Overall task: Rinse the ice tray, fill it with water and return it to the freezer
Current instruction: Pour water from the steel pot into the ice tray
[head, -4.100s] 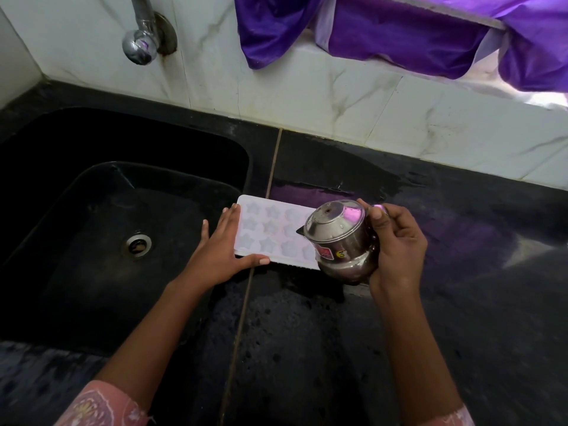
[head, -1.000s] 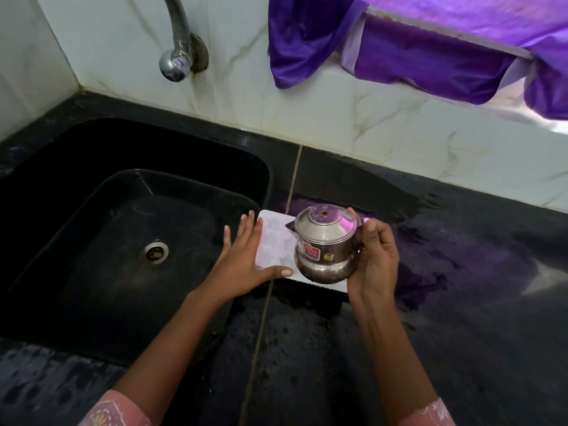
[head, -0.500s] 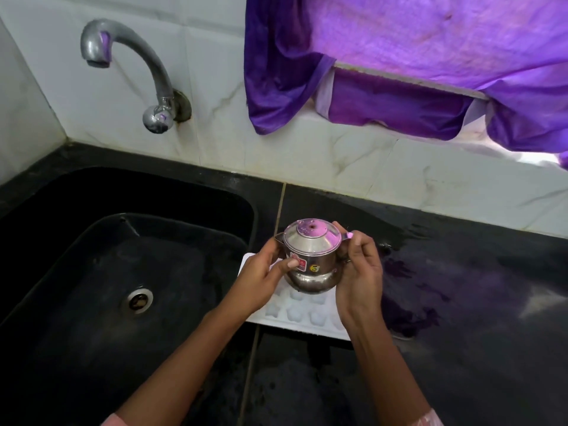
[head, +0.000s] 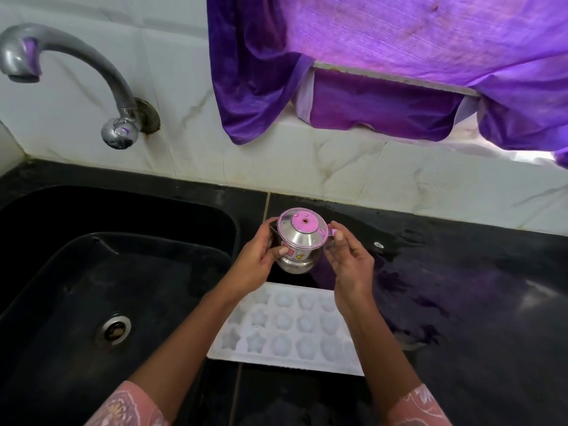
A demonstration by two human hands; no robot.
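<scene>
Here we go: 1 black counter, wet and shiny to the right of the sink, which is the 1 deep black basin with 1 steel drain in its floor. 1 purple cloth hangs over the wall behind the sink and off to its right. 1 white ice tray lies flat on the counter, just right of the sink's rim. I count 3 rows of flower and star moulds, though my arms hide some. 1 curved tap comes out of the wall behind the sink.

Now 1 small steel pot, lidded, with a pink glow on top, is up off the counter just right of the sink, beyond the tray. Both of my 2 hands are on it. My left hand wraps its side, thumb across the front. My right hand curls at the handle side, thumb on the handle's tip.
</scene>
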